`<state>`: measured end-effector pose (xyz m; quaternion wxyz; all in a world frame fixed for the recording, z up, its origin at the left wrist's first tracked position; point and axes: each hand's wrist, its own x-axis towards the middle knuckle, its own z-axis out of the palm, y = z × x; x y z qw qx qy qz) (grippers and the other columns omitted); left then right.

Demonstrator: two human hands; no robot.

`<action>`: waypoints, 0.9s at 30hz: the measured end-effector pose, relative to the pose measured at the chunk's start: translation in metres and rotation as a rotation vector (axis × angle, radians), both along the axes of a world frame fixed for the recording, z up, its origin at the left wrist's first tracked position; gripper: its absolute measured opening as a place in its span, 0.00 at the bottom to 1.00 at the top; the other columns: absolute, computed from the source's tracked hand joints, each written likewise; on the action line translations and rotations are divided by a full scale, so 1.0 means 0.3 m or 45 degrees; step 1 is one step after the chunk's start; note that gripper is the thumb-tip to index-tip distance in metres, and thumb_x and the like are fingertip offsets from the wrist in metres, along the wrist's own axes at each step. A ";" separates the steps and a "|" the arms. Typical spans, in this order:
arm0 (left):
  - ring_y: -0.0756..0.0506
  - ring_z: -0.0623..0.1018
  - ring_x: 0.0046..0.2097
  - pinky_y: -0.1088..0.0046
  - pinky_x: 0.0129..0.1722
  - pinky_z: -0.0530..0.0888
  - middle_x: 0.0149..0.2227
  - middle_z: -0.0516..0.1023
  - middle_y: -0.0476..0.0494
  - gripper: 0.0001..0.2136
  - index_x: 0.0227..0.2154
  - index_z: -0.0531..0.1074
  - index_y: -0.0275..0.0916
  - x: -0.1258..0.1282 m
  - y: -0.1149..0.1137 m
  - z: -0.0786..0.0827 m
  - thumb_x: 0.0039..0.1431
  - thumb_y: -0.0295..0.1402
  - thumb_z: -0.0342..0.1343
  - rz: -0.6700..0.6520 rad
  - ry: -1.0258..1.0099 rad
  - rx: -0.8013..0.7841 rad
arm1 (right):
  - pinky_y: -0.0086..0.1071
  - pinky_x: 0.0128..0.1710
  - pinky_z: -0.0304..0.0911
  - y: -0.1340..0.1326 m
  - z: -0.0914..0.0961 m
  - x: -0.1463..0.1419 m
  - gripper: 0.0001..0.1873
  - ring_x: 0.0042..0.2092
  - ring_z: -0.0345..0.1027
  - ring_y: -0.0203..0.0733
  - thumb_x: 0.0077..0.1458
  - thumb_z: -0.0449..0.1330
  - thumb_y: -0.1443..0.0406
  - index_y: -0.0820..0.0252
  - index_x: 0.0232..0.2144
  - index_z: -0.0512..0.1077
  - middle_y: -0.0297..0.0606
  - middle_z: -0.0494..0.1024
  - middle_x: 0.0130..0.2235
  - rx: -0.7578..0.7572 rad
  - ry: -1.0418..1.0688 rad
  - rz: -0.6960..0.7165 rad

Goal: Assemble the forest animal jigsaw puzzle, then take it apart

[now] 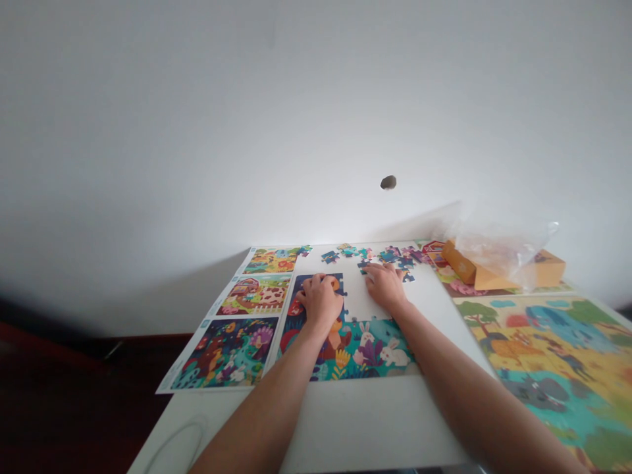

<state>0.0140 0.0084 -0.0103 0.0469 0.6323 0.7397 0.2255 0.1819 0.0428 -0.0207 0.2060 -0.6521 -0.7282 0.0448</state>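
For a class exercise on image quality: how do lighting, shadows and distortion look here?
Head view: the white wall glares above the table; a shadow lies on it at left; the dark floor sinks nearly black; the wide lens skews the table's edges.

Loose puzzle pcs (390, 257) block rt hand (385, 288) fwd; plastic bag (503, 249) to rt.

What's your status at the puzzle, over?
Left hand on the partly built jigsaw puzzle. Right hand beside loose puzzle pieces. Plastic bag off right.
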 end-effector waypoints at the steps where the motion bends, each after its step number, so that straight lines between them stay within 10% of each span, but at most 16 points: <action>1: 0.36 0.66 0.55 0.53 0.51 0.62 0.53 0.72 0.40 0.18 0.41 0.77 0.46 0.000 0.000 0.000 0.50 0.23 0.51 -0.004 -0.005 0.006 | 0.49 0.55 0.51 -0.001 0.002 -0.001 0.21 0.56 0.61 0.53 0.59 0.51 0.65 0.48 0.51 0.75 0.35 0.73 0.57 0.010 0.010 0.006; 9: 0.34 0.66 0.55 0.51 0.50 0.63 0.53 0.72 0.39 0.18 0.41 0.77 0.46 -0.001 0.002 0.001 0.50 0.23 0.51 -0.003 -0.009 0.011 | 0.51 0.63 0.42 -0.001 0.007 -0.008 0.21 0.56 0.65 0.47 0.57 0.52 0.67 0.50 0.50 0.74 0.39 0.77 0.53 0.012 0.102 0.044; 17: 0.35 0.67 0.55 0.52 0.50 0.63 0.52 0.72 0.41 0.18 0.40 0.78 0.47 -0.005 0.003 -0.004 0.49 0.22 0.52 -0.015 -0.019 0.010 | 0.68 0.59 0.35 0.016 -0.009 0.033 0.26 0.68 0.38 0.64 0.59 0.55 0.52 0.50 0.58 0.69 0.51 0.56 0.67 0.059 0.059 -0.403; 27: 0.35 0.67 0.55 0.53 0.50 0.63 0.53 0.72 0.41 0.18 0.39 0.78 0.47 -0.004 0.003 0.001 0.49 0.22 0.52 -0.011 -0.025 0.000 | 0.72 0.59 0.32 0.038 -0.031 0.082 0.23 0.68 0.40 0.63 0.62 0.51 0.54 0.53 0.55 0.72 0.46 0.61 0.65 -0.025 0.048 -0.309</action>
